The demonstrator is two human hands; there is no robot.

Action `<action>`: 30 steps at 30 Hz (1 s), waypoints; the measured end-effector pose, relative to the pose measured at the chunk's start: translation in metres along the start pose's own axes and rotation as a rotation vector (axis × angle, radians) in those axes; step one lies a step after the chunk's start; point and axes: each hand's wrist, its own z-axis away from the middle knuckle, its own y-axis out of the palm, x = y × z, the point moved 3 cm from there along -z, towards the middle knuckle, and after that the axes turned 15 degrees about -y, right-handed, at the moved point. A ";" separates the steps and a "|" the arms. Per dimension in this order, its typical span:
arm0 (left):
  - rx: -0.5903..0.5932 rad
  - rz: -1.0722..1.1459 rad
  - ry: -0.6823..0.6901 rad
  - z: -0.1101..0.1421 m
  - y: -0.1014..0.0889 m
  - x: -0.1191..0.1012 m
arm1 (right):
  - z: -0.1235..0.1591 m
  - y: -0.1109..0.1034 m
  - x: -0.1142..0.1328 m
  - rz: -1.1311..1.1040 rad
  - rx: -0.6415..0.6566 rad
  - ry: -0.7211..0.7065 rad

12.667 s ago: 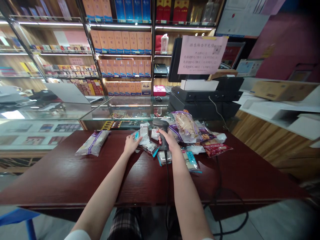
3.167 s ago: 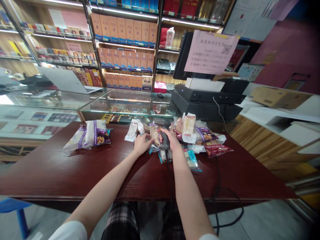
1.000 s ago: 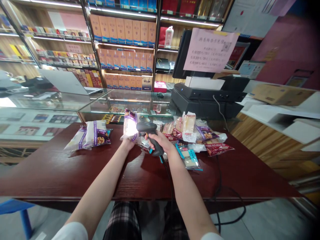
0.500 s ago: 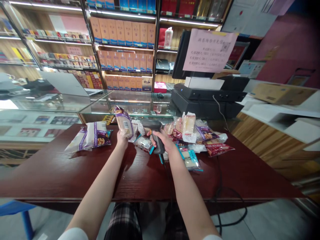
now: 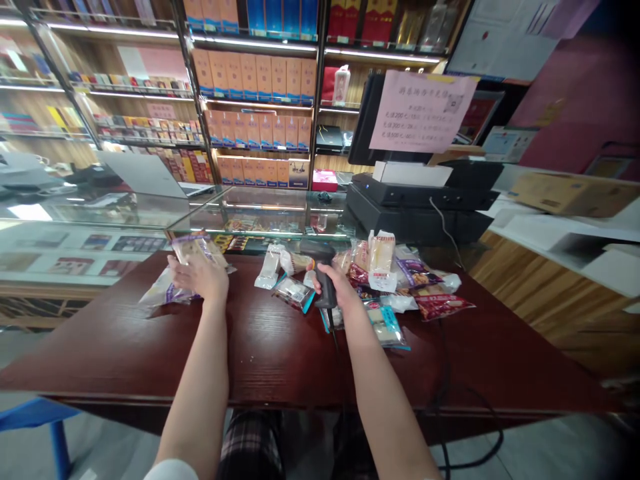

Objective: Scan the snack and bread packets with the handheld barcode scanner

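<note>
My right hand [image 5: 336, 283] is wrapped round the grip of a black handheld barcode scanner [image 5: 326, 287], whose cable runs down over the table. Over at the left, my left hand [image 5: 200, 277] has its fingers against a clear bread packet [image 5: 200, 248] with purple edging, above another purple-and-white packet [image 5: 159, 291] lying on the table. The palm side is hidden from me. Between the hands lie a white-wrapped packet [image 5: 271, 265] and a blue-edged packet [image 5: 294, 292]. Several more lie beside the scanner, among them a red packet [image 5: 443, 305] and an upright white one [image 5: 382, 260].
The dark red table [image 5: 270, 360] spans the front. Behind it stand a glass counter [image 5: 265, 200], a laptop [image 5: 145, 175] and a monitor [image 5: 367, 120] with a pink notice. A black cable [image 5: 480, 460] loops off the right front edge; a blue stool [image 5: 37, 417] is at lower left.
My left hand has carried the bread packet leftwards from the middle to the packets at the left. The right hand keeps the scanner in nearly the same place. The view has shifted slightly.
</note>
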 end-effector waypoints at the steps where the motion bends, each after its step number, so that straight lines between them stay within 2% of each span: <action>1: 0.011 -0.017 0.080 0.004 0.000 -0.004 | 0.000 0.001 0.000 0.002 -0.006 -0.002; 4: 0.139 -0.061 0.302 0.015 0.006 -0.012 | 0.002 0.002 0.001 0.006 -0.015 -0.002; 7: 0.280 -0.142 0.337 0.020 0.018 -0.010 | 0.002 0.001 0.000 0.025 -0.016 -0.001; 9: 0.285 -0.187 0.289 0.021 0.023 -0.005 | 0.001 -0.001 -0.001 0.035 -0.011 0.002; 13: 0.213 -0.211 0.224 0.019 0.024 0.001 | 0.000 -0.003 -0.002 0.006 -0.019 -0.013; 18: 0.173 -0.218 0.237 0.018 0.024 0.003 | -0.001 -0.004 0.001 -0.009 -0.028 -0.032; 20: 0.168 -0.208 0.294 0.020 0.026 0.002 | -0.001 -0.003 0.002 -0.007 -0.030 -0.035; 25: 0.312 -0.237 0.513 0.034 0.040 0.000 | 0.000 -0.003 0.003 -0.016 -0.025 -0.047; 30: 0.446 -0.077 0.559 0.053 0.056 -0.002 | -0.001 -0.005 0.002 0.002 -0.003 -0.031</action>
